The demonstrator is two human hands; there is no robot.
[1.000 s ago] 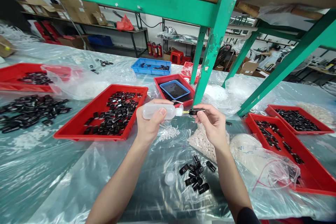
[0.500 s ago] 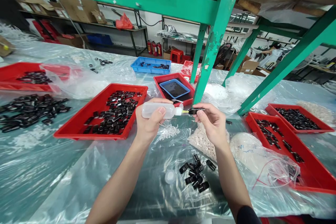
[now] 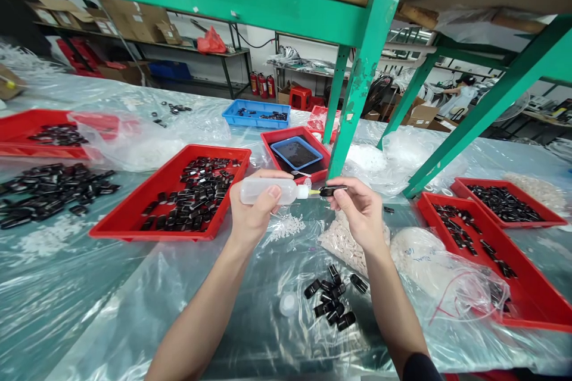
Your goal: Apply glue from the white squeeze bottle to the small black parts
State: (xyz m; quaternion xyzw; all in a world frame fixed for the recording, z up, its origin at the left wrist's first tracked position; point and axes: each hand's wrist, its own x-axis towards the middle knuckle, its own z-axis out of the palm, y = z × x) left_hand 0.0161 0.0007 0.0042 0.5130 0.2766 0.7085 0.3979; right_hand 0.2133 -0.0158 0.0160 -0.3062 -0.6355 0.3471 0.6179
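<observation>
My left hand is wrapped round a translucent plastic bottle lying sideways, its thin yellowish tip pointing right. The tip meets the left end of a small black part, which my right hand pinches between thumb and fingers. Below, on the plastic-covered table, lie a loose group of black parts and a round translucent cap. Small white pieces are scattered under the bottle, beside a bag of beige pieces.
A red tray of black parts is at left, with a black pile beyond. Another red tray stands at right. A green post rises behind my hands. A blue tray sits farther back, and a person is in the background.
The view has shifted very slightly. Both hands keep their holds, and the bottle tip is still at the black part.
</observation>
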